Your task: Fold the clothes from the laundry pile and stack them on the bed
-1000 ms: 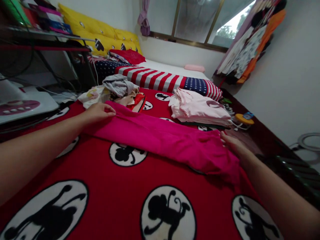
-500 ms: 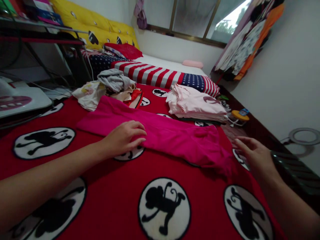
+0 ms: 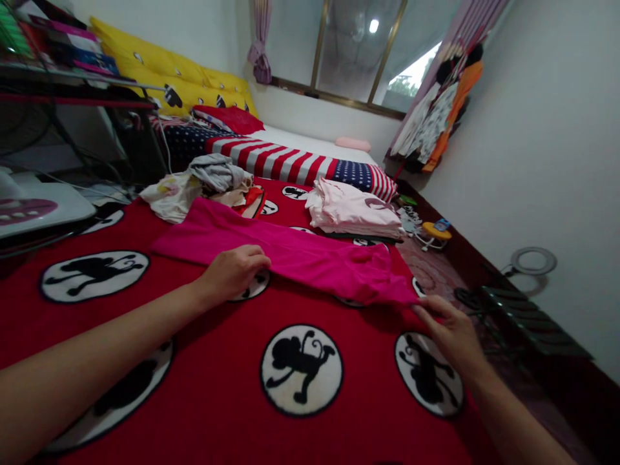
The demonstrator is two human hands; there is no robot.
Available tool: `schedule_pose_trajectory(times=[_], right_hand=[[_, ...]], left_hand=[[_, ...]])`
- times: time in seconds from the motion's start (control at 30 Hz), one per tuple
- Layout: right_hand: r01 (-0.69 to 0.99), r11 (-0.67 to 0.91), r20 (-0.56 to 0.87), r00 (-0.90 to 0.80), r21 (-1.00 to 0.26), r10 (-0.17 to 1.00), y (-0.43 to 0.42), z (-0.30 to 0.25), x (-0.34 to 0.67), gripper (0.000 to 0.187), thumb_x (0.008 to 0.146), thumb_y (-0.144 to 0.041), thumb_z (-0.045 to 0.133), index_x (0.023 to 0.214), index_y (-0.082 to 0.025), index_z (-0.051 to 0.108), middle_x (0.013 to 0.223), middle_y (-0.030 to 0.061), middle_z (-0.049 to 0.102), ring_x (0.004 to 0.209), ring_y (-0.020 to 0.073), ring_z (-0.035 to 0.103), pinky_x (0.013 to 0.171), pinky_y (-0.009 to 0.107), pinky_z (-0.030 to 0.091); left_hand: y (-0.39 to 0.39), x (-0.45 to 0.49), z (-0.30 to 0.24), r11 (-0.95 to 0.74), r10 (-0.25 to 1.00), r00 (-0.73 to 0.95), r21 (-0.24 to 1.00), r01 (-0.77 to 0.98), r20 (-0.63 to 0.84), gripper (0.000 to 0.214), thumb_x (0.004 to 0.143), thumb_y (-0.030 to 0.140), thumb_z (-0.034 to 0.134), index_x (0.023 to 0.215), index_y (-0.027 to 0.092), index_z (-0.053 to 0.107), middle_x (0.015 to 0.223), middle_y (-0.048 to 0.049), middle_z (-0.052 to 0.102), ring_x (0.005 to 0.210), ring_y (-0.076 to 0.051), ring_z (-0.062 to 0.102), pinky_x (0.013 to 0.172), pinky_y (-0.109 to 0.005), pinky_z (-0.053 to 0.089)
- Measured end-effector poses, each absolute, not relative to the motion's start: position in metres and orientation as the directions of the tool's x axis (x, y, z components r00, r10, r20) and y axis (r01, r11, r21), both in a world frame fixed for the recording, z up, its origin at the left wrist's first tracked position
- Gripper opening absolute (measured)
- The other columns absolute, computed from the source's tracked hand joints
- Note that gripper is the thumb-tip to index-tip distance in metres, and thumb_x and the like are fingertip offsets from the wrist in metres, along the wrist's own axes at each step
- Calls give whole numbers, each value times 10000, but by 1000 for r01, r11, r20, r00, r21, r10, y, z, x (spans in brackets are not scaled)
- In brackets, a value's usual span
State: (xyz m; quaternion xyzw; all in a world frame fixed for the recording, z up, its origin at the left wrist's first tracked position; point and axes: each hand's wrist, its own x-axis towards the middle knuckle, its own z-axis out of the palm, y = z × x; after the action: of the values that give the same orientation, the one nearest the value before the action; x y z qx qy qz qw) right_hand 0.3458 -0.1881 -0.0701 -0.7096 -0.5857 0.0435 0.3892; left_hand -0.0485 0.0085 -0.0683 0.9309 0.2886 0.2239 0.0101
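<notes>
A bright pink garment (image 3: 295,252) lies in a long folded strip across a red blanket (image 3: 208,394) with monkey patches; its exact kind does not show. My left hand (image 3: 236,271) pinches the strip's near edge, left of its middle. At the strip's right end, my right hand (image 3: 448,326) grips the narrow tip between thumb and fingers and pulls it slightly off the blanket. The cloth near that tip is bunched and creased, while the left part lies flatter.
Behind the strip sit a loose heap of clothes (image 3: 213,174) on the left and a folded pale pink stack (image 3: 356,210) on the right. A white appliance (image 3: 43,206) borders the left side. A dark slatted stool (image 3: 533,320) stands on the floor at right.
My right hand has closed on the garment's right tip, which is now drawn out straighter. My left fingers have tightened into a pinch on the near edge. The view has shifted right.
</notes>
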Motion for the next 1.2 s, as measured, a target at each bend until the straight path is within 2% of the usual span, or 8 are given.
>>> schedule_pose_trajectory(times=[0.2, 0.4, 0.5, 0.73, 0.83, 0.93, 1.07, 1.2], right_hand=[[845, -45, 337, 261, -534, 905, -207, -78, 380, 281, 778, -501, 632, 751, -233, 712, 815, 40, 663, 778, 215, 625, 714, 319, 464], [882, -154, 257, 291, -446, 922, -219, -91, 385, 317, 786, -532, 602, 774, -243, 732, 803, 34, 692, 745, 221, 645, 670, 326, 468], [859, -159, 257, 315, -487, 914, -216, -79, 374, 292, 763, -501, 610, 793, -237, 730, 835, 40, 710, 787, 232, 656, 731, 344, 484], [715, -157, 314, 480, -682, 819, -176, -63, 342, 446, 779, -526, 597, 1047, -173, 651, 900, 80, 705, 798, 222, 656, 737, 349, 502], [679, -137, 294, 479, -721, 827, -164, -70, 337, 466, 747, -498, 640, 1078, -170, 639, 767, 41, 676, 698, 200, 637, 646, 313, 489], [667, -109, 340, 505, -737, 793, -170, -85, 342, 358, 765, -454, 623, 993, -182, 677, 769, 38, 685, 688, 192, 634, 635, 300, 484], [749, -195, 289, 463, -634, 838, -188, -98, 357, 240, 777, -405, 592, 846, -211, 716, 793, 48, 710, 721, 212, 650, 686, 336, 499], [926, -236, 341, 333, -295, 879, -181, -75, 353, 186, 772, -327, 574, 823, -242, 731, 899, 69, 688, 847, 259, 645, 771, 402, 498]], left_hand=[[16, -60, -66, -815, 569, 735, 130, 565, 369, 268, 830, 102, 461, 871, 229, 693, 888, -70, 653, 855, -219, 603, 716, -305, 458], [15, -57, -70, -802, 575, 772, 0, 597, 269, 298, 761, 58, 488, 829, 224, 727, 842, -74, 658, 830, -235, 596, 685, -319, 448], [8, -43, -53, -817, 561, 798, -7, 576, 220, 300, 696, 47, 514, 781, 230, 735, 854, -59, 658, 823, -220, 594, 716, -320, 457], [-13, 56, -40, -885, 465, 792, 238, 400, 397, 280, 886, 319, 544, 1098, 230, 705, 1142, -91, 624, 1049, -226, 588, 937, -352, 468], [-12, 99, -57, -913, 406, 832, 197, 356, 378, 351, 919, 382, 512, 1219, 267, 653, 1342, -104, 542, 1246, -263, 493, 1047, -421, 396], [-7, 116, -79, -888, 459, 832, 140, 438, 311, 410, 942, 424, 454, 1303, 280, 585, 1445, -95, 472, 1375, -313, 350, 1095, -537, 305], [-1, 112, -103, -829, 559, 776, 166, 534, 294, 508, 959, 492, 369, 1428, 304, 429, 1516, -63, 388, 1400, -319, 315, 1105, -569, 265], [-2, 108, -108, -827, 560, 768, 151, 541, 310, 534, 956, 523, 342, 1438, 304, 412, 1536, -63, 350, 1413, -329, 290, 1117, -561, 244]])
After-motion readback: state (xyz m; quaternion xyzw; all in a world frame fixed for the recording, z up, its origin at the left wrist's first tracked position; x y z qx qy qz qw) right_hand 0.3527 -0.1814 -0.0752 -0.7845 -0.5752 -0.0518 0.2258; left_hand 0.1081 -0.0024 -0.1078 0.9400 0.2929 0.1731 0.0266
